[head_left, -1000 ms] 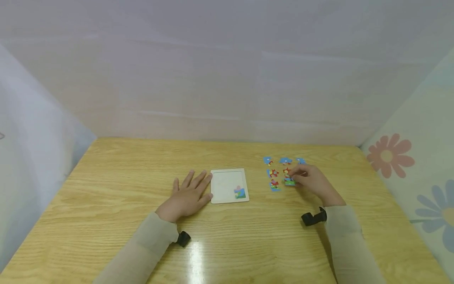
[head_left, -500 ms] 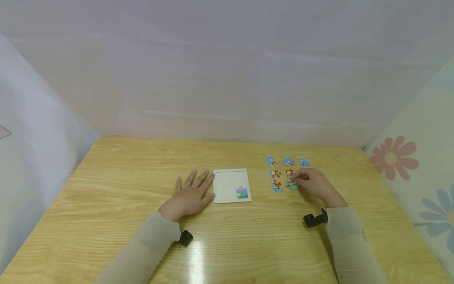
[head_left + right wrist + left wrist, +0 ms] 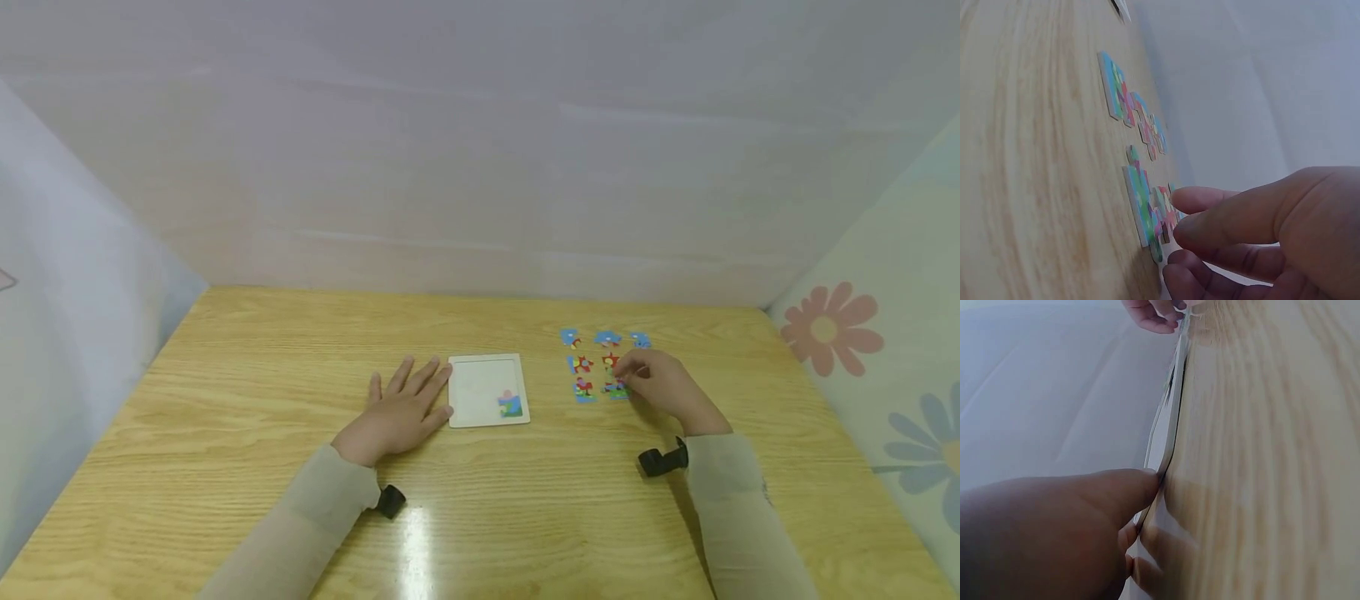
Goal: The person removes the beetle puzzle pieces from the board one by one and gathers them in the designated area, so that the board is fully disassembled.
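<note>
A square white puzzle tray (image 3: 489,358) lies on the wooden table, with one blue, green and pink piece (image 3: 511,407) in its lower right corner. My left hand (image 3: 393,421) rests with its fingers spread; in the left wrist view its thumb (image 3: 1129,490) touches the tray's edge. My right hand (image 3: 660,387) is over the loose jigsaw pieces, its fingers bent. Close by its fingertips lie a lower middle piece (image 3: 620,393) and a red middle piece (image 3: 610,362). In the right wrist view the thumb (image 3: 1229,225) hides whether anything is pinched.
Other loose pieces lie in rows: a blue one (image 3: 607,337) at the back, a red one (image 3: 580,364) and a lower left one (image 3: 584,390). White cloth (image 3: 480,200) rises behind the table (image 3: 480,517), and flower-printed cloth (image 3: 847,400) stands at the right.
The lower middle piece has shifted slightly toward the front and lies straighter beside the others. My right hand has moved only a little. My left hand stays against the tray.
</note>
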Tool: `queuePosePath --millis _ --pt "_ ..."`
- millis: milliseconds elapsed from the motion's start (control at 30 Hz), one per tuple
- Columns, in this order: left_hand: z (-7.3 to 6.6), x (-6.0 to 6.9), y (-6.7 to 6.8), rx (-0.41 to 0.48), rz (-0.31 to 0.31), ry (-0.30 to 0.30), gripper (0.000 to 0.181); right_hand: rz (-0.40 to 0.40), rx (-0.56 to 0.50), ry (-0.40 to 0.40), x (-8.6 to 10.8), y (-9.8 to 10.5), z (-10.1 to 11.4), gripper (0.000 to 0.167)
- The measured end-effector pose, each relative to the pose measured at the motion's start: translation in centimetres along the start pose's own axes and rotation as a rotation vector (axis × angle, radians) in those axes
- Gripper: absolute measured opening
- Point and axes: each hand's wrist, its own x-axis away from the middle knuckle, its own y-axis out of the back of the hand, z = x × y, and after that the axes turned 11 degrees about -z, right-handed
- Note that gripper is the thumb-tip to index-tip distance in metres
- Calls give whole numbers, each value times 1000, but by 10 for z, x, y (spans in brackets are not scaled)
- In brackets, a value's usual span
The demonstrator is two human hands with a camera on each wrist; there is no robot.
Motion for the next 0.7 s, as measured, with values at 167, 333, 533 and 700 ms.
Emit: queuePosePath --millis 167,333,533,700 --pt "-2 1 1 0 -5 -2 70 -6 18 -13 1 1 3 15" --pt "-2 1 2 3 -7 -3 69 -39 23 11 2 -1 12 16" --pt "-2 1 1 3 -7 0 70 -75 -35 76 4 -12 26 17" --pt "-1 0 0 4 -8 1 70 -97 -108 112 4 -27 36 16"
